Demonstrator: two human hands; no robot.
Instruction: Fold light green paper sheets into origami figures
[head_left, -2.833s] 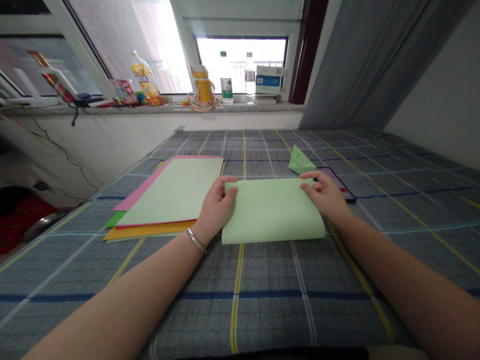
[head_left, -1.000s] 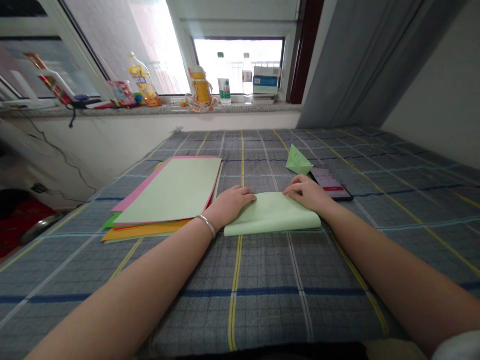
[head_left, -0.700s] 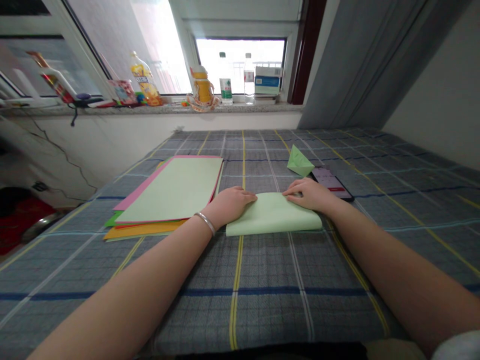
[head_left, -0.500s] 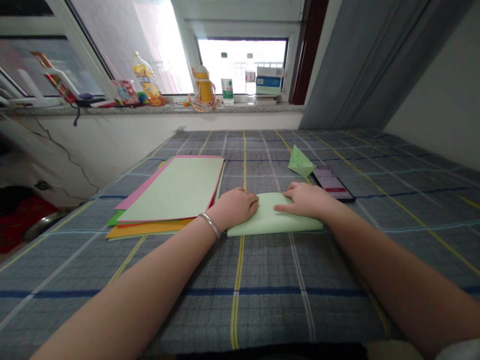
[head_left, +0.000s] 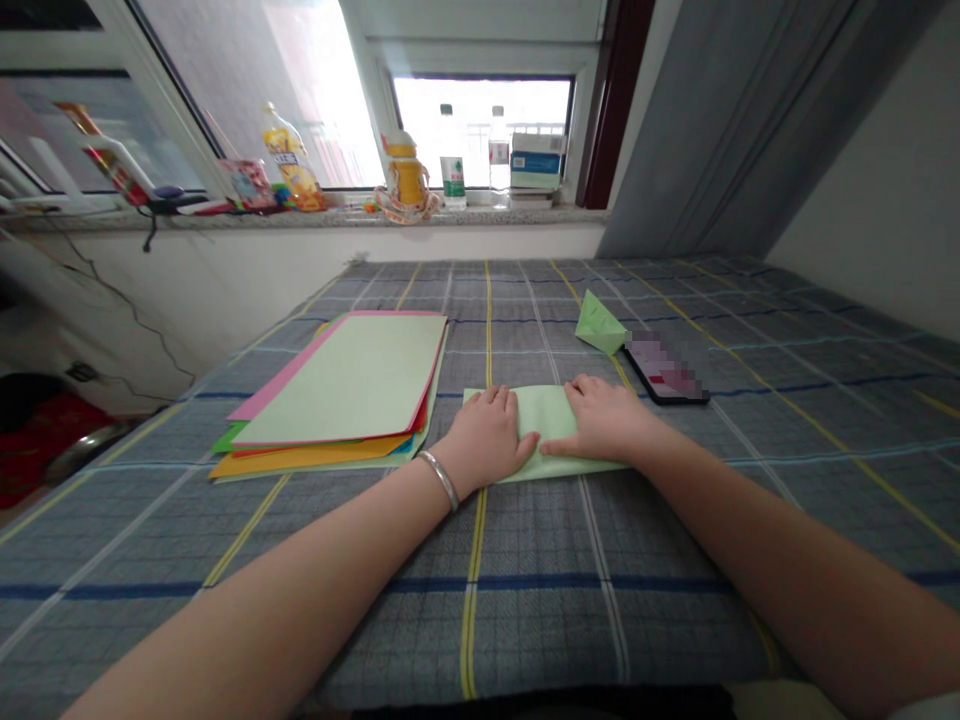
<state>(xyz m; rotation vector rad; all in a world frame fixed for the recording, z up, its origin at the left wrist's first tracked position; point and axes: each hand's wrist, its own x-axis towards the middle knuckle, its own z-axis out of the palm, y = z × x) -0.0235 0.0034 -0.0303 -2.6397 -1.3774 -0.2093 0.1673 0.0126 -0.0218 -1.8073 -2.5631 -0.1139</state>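
A pale green sheet of paper (head_left: 546,412), folded into a wide rectangle, lies flat on the plaid cloth (head_left: 540,560) in front of me. My left hand (head_left: 491,435), with a silver bangle at the wrist, rests palm down on its left part, fingers stretched and thumb out to the right. On the right part my right hand (head_left: 600,418) presses flat, its thumb pointing left towards the other thumb. Both palms cover much of the paper. Beyond the right hand stands a small folded green paper shape (head_left: 598,325), beside a phone (head_left: 664,368).
To the left lies a stack of coloured paper (head_left: 345,375), pale green on top with pink, orange and green edges showing. Along the windowsill (head_left: 337,220) stand a yellow cup (head_left: 407,170), a drink bottle (head_left: 291,160), clear bottles and boxes (head_left: 536,162).
My left hand has spread its fingers and thumb and slid slightly towards me and right on the paper. The right hand has shifted a little, its fingers flatter. The paper's near edge sits slightly closer.
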